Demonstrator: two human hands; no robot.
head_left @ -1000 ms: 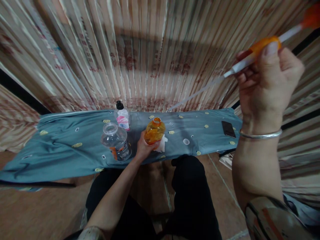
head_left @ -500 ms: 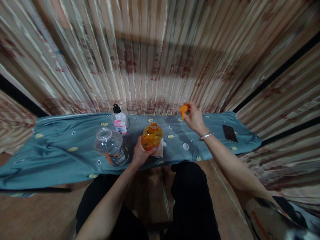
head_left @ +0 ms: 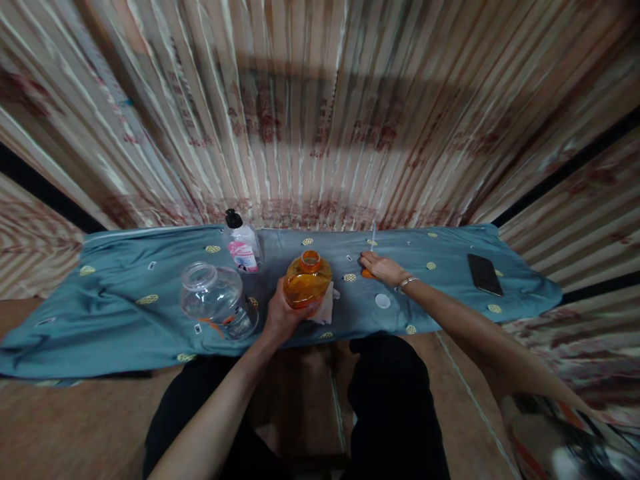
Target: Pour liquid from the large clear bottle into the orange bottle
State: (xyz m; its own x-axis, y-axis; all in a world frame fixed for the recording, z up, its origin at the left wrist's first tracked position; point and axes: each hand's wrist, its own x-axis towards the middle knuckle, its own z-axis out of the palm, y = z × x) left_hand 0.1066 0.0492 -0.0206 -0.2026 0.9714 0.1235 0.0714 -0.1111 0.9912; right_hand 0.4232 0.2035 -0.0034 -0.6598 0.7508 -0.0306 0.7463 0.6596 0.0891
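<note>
An orange see-through bottle [head_left: 307, 281] with an open neck stands near the middle of the cloth-covered table. My left hand [head_left: 284, 312] is wrapped round its lower left side. Farther right, my right hand [head_left: 383, 267] is down at the cloth, its fingers closed over an orange pump top [head_left: 367, 273] whose clear tube points away toward the curtain. Left of the orange bottle is a large clear bottle [head_left: 217, 297] with an open neck. Behind that stands a clear bottle with a pink label and black pump [head_left: 243, 248]. White tissue [head_left: 326, 308] lies beside the orange bottle.
A dark phone [head_left: 485, 274] lies at the right end of the blue-green cloth [head_left: 125, 320]. A small white disc [head_left: 383, 301] is on the cloth below my right hand. A pleated curtain [head_left: 310, 113] hangs behind the table, and dark bars slope down at both sides.
My right hand has come down to the cloth with the orange pump top, which was held up in the air before. My left hand keeps its hold on the orange bottle. The view has shifted slightly.
</note>
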